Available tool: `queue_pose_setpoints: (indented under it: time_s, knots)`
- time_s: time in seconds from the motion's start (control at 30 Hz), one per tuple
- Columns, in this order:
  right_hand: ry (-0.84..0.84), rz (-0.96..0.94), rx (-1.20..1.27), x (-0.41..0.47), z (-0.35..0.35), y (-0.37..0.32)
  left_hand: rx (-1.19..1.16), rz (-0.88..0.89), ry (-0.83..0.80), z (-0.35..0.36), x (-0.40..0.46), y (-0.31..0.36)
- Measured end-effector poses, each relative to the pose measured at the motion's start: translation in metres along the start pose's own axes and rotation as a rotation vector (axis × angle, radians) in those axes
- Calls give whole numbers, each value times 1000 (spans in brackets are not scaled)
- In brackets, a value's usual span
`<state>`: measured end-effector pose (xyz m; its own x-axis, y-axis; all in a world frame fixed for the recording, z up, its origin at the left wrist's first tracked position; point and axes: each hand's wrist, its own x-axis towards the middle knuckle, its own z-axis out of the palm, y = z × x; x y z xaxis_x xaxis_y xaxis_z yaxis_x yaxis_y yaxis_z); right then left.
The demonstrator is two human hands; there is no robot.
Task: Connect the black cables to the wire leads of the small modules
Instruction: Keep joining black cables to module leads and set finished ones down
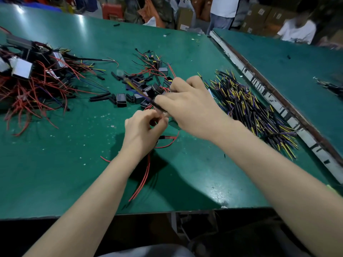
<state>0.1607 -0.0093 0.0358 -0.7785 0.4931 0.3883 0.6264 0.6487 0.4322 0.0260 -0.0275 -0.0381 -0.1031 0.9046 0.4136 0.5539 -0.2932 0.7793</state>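
My right hand [187, 104] grips a black cable [137, 89] that slants up to the left, its far tip blurred. Just below it my left hand [143, 128] pinches thin red wire leads [143, 175], which hang from under the hand down toward the table's near edge. The two hands almost touch over the middle of the green table [74, 164]. Behind them lie several small black modules [121, 100] with red leads. A heap of black cables with yellow and purple ends [248, 108] lies to the right. What sits between my fingertips is hidden.
A big tangle of red-wired modules [27, 76] fills the left of the table. Short black sleeve pieces [100, 97] are scattered in the middle. A worn rail [278, 101] divides this table from another on the right. People and cardboard boxes stand beyond the far edge.
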Motion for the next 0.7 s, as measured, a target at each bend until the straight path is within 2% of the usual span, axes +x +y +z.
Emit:
queue_pose_setpoints:
  time_s: [0.07, 0.13, 0.17, 0.27, 0.33, 0.43, 0.53, 0.7]
  knots:
    - [-87, -89, 61, 3, -1, 9, -20, 33, -55, -1, -1, 2]
    - [-163, -59, 240, 8, -1, 22, -58, 81, -118, -1, -1, 1]
    - [-228, -2, 383, 10, -1, 30, -90, 96, -145, -1, -2, 1]
    - [-438, 221, 1013, 9, 3, 46, -146, 135, -167, -2, -2, 1]
    - [-472, 324, 1261, 2, 11, 50, -162, 163, -146, -1, -3, 3]
    - [-389, 502, 1501, -8, 28, 43, -168, 170, -75, -1, -4, 3]
    - [-212, 666, 1678, -13, 42, 29, -84, 195, 24, -1, -5, 2]
    - [9, 804, 1717, -18, 51, 14, 71, 192, 141, -1, -5, 3]
